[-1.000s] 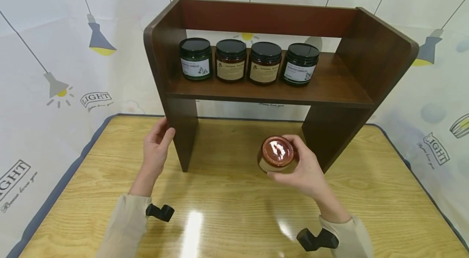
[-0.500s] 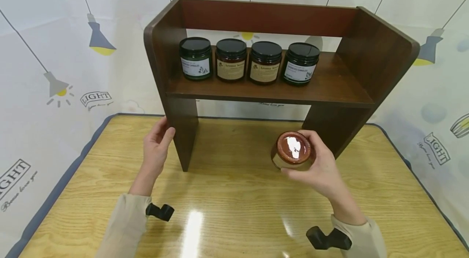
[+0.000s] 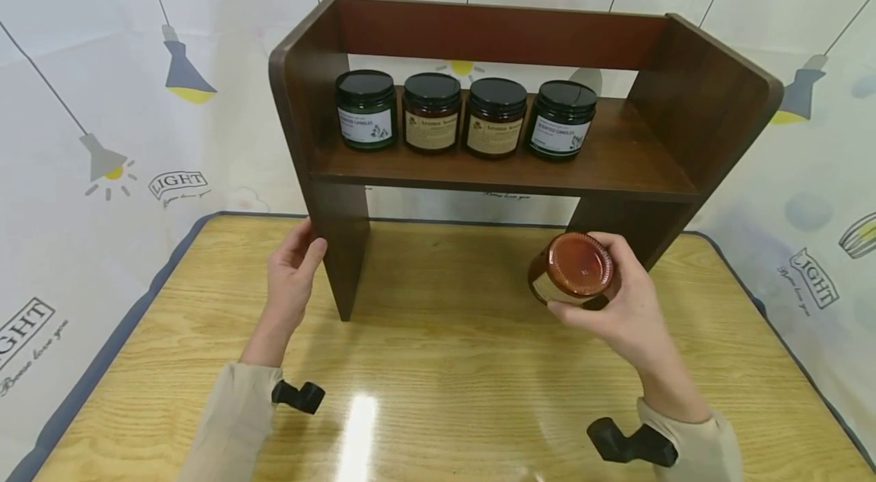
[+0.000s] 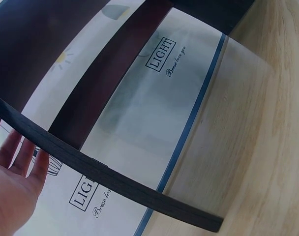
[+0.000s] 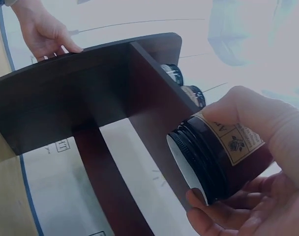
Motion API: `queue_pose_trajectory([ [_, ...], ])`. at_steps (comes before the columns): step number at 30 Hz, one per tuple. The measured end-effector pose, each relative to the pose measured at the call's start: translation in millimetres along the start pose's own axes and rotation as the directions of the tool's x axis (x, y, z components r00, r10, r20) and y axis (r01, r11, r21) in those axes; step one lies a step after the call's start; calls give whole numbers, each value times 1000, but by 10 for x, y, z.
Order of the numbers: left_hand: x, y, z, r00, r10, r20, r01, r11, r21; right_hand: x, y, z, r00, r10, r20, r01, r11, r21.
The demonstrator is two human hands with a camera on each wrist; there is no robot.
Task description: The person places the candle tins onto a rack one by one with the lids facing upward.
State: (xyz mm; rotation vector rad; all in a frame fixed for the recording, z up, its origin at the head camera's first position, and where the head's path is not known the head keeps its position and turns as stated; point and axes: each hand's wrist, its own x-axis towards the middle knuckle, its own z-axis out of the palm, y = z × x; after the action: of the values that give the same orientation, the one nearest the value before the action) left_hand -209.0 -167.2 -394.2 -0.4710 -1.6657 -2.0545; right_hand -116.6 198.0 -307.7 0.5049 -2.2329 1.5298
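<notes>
My right hand [image 3: 630,307] grips an amber glass candle jar [image 3: 580,263] with a beige label, in front of the shelf's lower right opening. It is tipped with its base towards the head camera. In the right wrist view, the candle jar [image 5: 233,152] shows its black lid end facing left, with my thumb across the label and fingers below. My left hand [image 3: 290,277] holds the left side panel of a dark brown wooden shelf [image 3: 506,176] at its front edge. In the left wrist view, the fingers of my left hand [image 4: 16,182] lie along the panel's outer face.
Several black-lidded candle jars stand in a row on the upper board: green-glass jars [image 3: 366,111] [image 3: 561,121] at the ends, amber jars [image 3: 431,113] between. The shelf stands on a wood-grain table [image 3: 438,391]. A wall covering printed with lamps [image 3: 185,75] surrounds it.
My right hand has moved right and slightly up with the amber candle jar, whose base now tilts more towards the head camera. My left hand and the shelf have stayed put.
</notes>
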Motion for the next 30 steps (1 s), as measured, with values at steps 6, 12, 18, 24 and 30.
queue_pose_trajectory([
  [6,4,3,-4,1000,8,5,-8,1000,-8,24,-79,-106,1000,-7,-20,7,1000,-14],
  [12,9,-6,-10,999,26,21,-25,999,-38,38,-150,-211,998,-31,-54,33,999,37],
  [18,9,-12,-14,999,27,19,-26,999,-31,82,-201,-305,990,-95,-108,118,964,237],
  [24,1,-5,-9,1000,20,16,-20,1000,-22,101,-263,-411,980,-92,-177,145,939,313],
  [30,0,2,2,1000,4,10,-4,1000,-21,154,-312,-499,959,-148,-243,233,898,373],
])
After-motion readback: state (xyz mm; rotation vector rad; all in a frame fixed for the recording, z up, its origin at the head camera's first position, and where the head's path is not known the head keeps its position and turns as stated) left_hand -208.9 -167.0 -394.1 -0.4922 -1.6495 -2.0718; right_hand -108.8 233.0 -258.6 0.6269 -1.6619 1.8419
